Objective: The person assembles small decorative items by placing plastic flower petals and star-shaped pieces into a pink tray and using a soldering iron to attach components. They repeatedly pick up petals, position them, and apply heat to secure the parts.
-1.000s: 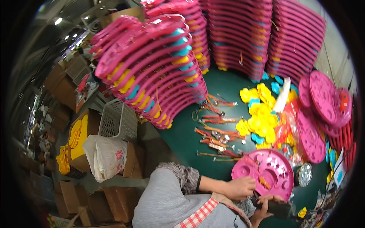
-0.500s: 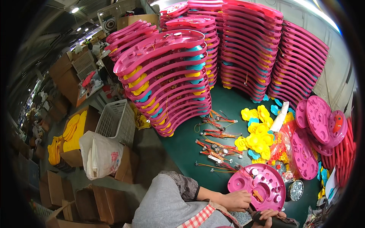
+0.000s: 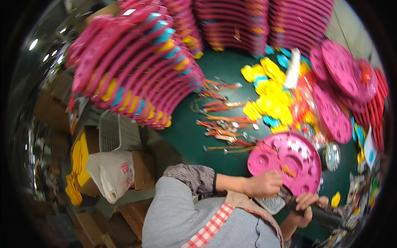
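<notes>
A pink plastic shell with round recesses lies on the green table in front of me, an orange-brown strip inside it. My left hand is closed at the shell's near-left edge, its fingertips pinched; anything between them is hidden. To the right, my right hand wraps round a dark, thick-handled electric screwdriver, its front end toward my left hand. Under and between the hands sits a tray of small silvery screws. Wired parts with red and yellow leads lie in rows left of the shell.
Tall stacks of pink shells rise at the back and left. Yellow flower-shaped pieces are heaped mid-table. A metal tin stands right of the shell, below more pink covers. A white basket and cartons stand on the floor at left.
The whole view has shifted and blurred, with the stacks now higher and cut off at the top. My right hand and the screwdriver show more fully. My left hand stays closed by the shell.
</notes>
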The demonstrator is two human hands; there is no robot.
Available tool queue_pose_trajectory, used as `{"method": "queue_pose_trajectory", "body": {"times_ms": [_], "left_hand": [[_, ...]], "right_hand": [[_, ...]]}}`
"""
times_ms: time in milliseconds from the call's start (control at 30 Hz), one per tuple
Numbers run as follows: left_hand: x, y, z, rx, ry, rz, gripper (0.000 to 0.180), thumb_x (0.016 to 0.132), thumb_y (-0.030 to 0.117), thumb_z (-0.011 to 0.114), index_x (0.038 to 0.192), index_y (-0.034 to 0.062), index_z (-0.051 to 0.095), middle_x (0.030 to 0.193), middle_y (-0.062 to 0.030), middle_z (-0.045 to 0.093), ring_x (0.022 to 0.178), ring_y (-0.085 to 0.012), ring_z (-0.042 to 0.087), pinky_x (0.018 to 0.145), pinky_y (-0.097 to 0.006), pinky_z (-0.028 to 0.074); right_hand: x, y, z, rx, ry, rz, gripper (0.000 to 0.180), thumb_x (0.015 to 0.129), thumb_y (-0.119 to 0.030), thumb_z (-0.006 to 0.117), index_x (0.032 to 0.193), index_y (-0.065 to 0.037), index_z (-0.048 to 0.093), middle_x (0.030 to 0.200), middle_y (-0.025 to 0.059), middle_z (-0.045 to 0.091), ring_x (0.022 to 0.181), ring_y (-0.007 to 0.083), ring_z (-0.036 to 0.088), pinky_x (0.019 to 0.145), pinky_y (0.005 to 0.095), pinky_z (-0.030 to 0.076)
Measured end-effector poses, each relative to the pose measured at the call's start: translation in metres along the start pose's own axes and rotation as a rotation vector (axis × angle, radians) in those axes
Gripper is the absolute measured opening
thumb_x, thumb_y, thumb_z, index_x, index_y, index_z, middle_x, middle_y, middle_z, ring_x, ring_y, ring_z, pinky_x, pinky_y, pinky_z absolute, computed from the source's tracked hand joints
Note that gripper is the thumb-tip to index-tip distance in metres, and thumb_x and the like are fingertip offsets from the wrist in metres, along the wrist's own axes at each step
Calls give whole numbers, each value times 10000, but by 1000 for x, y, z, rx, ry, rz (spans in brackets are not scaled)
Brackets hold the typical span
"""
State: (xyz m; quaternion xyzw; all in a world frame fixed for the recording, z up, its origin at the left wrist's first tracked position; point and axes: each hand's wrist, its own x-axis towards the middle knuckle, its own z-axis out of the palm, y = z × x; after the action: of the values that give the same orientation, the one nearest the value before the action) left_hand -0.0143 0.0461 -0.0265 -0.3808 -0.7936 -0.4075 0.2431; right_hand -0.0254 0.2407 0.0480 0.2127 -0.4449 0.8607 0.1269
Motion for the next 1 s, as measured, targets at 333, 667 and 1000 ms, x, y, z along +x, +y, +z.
{"method": "queue_pose_trajectory", "body": {"times_ms": [333,667,1000], "left_hand": [[8,9,-27,132,-154,-360,576,744,317,881,1219,40,707,1203,-93,708,1084,-331,613,924,-471,479],[-2,4,-2,313,-438,-456,835,816,483,804,1470,36,538,1547,-122,510,1315,-332,502,1051,-451,420],[0,3,-2,305,-474,-461,839,810,473,799,1468,21,539,1502,-130,536,1321,-318,492,1032,-427,414]], "right_hand": [[45,15,-12,-268,-161,-111,448,906,25,633,1273,-66,392,737,91,579,627,211,585,697,432,557],[61,73,4,-250,-245,-7,469,872,48,566,1311,-38,425,777,129,575,634,218,569,697,436,557],[52,102,-1,-155,-206,63,470,884,148,592,1293,-37,452,790,108,592,634,177,586,588,346,564]]}}
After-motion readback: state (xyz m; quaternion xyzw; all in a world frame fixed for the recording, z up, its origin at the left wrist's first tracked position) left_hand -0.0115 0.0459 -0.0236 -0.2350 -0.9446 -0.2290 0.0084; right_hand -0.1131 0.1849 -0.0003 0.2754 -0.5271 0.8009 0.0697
